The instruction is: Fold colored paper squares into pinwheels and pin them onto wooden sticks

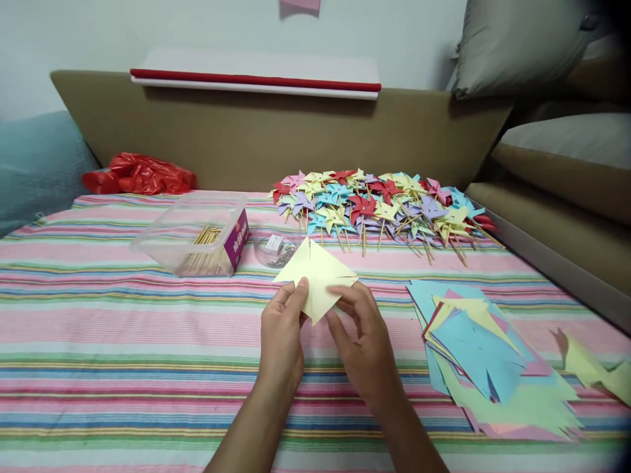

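Note:
A pale yellow paper square [323,272] with slits cut in from its corners is held up in front of me, one corner pointing away. My left hand [284,325] pinches its lower left side, thumb on top and fingers underneath. On the right side, my right hand [362,335] has its fingers curled about the paper's edge, a fingertip over the top face and the thumb near the lower corner. Just beyond the paper stands a clear round container [263,253] with small metal pieces and a white label.
A clear plastic box [162,246] of wooden sticks stands at left, a red plastic bag [148,174] behind it. Many-coloured paper pinwheels [362,207] on sticks lie heaped at the back. Coloured paper sheets [473,348] are stacked at right, near yellow scraps [586,364]. A striped cloth [123,368] lies underneath.

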`<state>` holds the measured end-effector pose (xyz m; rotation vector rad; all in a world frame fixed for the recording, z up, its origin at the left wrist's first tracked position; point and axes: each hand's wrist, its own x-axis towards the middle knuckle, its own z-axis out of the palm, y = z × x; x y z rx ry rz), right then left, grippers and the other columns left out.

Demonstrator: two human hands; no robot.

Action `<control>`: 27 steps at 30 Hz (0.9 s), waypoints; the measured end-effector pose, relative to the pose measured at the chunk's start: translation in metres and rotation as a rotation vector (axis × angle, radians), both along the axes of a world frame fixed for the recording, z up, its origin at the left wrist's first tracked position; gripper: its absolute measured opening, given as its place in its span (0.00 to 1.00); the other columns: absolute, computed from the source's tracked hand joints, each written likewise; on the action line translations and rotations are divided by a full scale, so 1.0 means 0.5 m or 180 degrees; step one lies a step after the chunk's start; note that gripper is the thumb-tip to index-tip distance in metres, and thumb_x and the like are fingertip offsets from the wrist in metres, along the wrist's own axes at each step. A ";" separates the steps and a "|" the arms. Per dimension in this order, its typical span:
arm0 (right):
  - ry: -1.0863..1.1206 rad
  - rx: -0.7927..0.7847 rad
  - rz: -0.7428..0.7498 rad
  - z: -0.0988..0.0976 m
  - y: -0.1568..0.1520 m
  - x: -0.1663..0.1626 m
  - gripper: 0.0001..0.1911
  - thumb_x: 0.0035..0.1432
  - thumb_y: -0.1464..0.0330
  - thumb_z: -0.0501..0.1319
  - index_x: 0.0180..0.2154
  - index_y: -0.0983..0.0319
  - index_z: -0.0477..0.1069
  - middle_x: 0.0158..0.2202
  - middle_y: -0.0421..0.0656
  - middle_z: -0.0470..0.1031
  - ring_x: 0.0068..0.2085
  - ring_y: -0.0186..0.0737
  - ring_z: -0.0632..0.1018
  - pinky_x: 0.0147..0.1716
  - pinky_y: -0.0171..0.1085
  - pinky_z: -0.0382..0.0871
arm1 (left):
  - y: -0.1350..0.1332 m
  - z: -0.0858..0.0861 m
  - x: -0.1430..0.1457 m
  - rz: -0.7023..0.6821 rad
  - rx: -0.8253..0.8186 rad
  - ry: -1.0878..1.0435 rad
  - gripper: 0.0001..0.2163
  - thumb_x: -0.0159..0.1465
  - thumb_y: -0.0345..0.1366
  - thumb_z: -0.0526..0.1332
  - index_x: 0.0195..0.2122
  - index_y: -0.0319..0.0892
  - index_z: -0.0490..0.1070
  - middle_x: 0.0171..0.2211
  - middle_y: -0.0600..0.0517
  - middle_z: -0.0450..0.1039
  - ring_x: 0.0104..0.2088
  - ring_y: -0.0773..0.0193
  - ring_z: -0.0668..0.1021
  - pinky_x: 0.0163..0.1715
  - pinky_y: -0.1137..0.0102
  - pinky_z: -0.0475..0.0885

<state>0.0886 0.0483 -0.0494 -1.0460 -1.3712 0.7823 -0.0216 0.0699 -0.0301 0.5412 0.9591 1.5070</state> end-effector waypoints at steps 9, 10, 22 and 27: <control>0.0410 -0.0434 -0.0195 0.021 0.004 0.009 0.09 0.62 0.60 0.64 0.35 0.57 0.79 0.39 0.43 0.72 0.43 0.42 0.77 0.43 0.40 0.75 | -0.009 0.002 0.010 -0.0074 0.0206 0.0569 0.10 0.60 0.41 0.70 0.32 0.40 0.75 0.27 0.56 0.73 0.29 0.70 0.72 0.32 0.75 0.67; 0.0520 -0.0496 -0.0232 0.021 0.005 0.010 0.09 0.61 0.59 0.65 0.35 0.57 0.79 0.39 0.43 0.73 0.43 0.42 0.77 0.42 0.39 0.76 | -0.010 0.002 0.011 -0.0103 0.0257 0.0673 0.10 0.60 0.41 0.70 0.31 0.40 0.74 0.25 0.57 0.71 0.28 0.70 0.70 0.31 0.75 0.66; 0.1075 -0.0716 -0.0486 0.020 0.008 0.006 0.12 0.56 0.58 0.69 0.32 0.60 0.74 0.38 0.43 0.76 0.41 0.41 0.79 0.41 0.38 0.75 | -0.020 0.019 0.020 -0.0212 0.0453 0.1044 0.12 0.58 0.41 0.71 0.26 0.41 0.72 0.20 0.58 0.67 0.24 0.69 0.68 0.30 0.74 0.66; 0.1087 -0.0719 -0.0621 0.016 0.008 0.004 0.13 0.54 0.58 0.70 0.31 0.59 0.73 0.37 0.43 0.77 0.39 0.41 0.80 0.38 0.38 0.75 | -0.023 0.015 0.021 -0.0232 0.0497 0.1066 0.11 0.59 0.40 0.71 0.27 0.40 0.73 0.21 0.57 0.67 0.25 0.70 0.69 0.31 0.74 0.67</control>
